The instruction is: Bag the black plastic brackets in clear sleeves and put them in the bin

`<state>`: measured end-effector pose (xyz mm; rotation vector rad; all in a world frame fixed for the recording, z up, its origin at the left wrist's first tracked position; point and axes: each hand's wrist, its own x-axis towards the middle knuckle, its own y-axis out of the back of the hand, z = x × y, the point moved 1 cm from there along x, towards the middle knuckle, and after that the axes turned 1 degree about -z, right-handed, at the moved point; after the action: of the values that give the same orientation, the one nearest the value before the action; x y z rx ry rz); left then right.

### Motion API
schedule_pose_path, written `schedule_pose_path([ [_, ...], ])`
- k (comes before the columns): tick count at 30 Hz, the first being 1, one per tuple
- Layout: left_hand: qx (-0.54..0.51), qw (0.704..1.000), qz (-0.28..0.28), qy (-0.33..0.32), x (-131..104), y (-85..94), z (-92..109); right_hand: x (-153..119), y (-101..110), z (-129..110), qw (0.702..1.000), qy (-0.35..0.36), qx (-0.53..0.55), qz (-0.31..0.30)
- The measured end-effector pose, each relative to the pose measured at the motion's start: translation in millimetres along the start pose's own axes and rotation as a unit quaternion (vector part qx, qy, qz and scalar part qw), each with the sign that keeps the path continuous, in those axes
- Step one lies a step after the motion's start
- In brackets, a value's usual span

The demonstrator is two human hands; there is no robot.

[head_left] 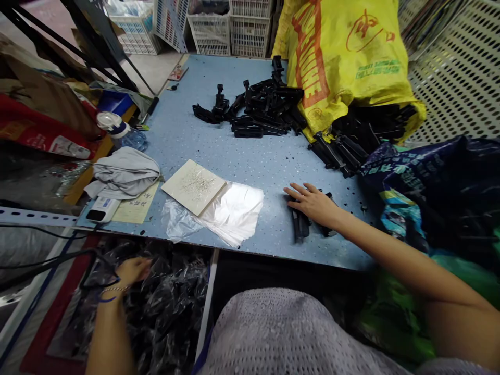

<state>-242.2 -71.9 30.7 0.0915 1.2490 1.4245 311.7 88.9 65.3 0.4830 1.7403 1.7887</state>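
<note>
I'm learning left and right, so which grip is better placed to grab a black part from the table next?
Probably the right grip: it's at some black parts on the table. The left grip is off the table, past its near edge, by clear plastic.

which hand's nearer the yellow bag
Right. The right hand is over black parts in front of the yellow bag; the left hand is farther left, off the table.

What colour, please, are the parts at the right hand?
The parts are black, clearest in the head view.
</note>
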Motion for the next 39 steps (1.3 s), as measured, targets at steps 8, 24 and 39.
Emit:
schedule_pose_path([
  [8,-0.088,0.923,0.049,-0.372,-12,-140.3,236,-3,7,-12,0.963,-0.078,0.258,0.005],
  [24,-0.262,0.901,0.024,-0.344,31,-137.7,235,66,-30,-92,0.349,-0.236,0.907,0.024],
  [39,-0.034,0.856,0.094,-0.508,11,-124.6,226,40,-21,-100,0.692,-0.175,0.698,-0.059],
])
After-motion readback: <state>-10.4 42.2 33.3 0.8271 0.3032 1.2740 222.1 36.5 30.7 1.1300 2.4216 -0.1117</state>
